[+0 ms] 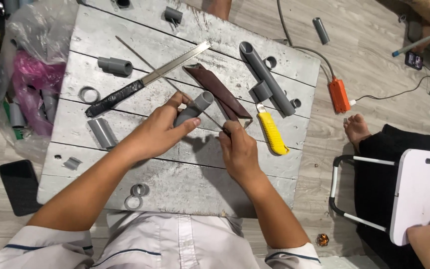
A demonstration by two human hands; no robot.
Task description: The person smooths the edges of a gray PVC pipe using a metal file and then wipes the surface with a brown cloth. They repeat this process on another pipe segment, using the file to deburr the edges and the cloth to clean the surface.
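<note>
The left hand [161, 130] is clamped on a short grey pipe [194, 108], holding it tilted just above the middle of the grey plank bench [185, 184]. The right hand [238, 152] is closed around the near end of a thin metal rod [145, 62] that runs from the hand up and left past the pipe's mouth; whether the rod touches the pipe I cannot tell.

Just beyond the hands lies a brown sheath [218, 90], and to its right a yellow knife [270, 132]. A long grey tube [266, 77] lies slantwise further right, with small pipe pieces beside it. A saw blade [148, 78] with a black taped handle lies across the far left of the bench. Cut pipe stubs [115, 65] and rings [89, 94] are scattered on the left side, and two rings [136, 196] sit near the near edge.

On the floor, a plastic bag [31, 74] sits left of the bench, a dark phone [20, 185] near left, and an orange box [339, 95] with cables to the right. Another person's foot [357, 127] shows further right.
</note>
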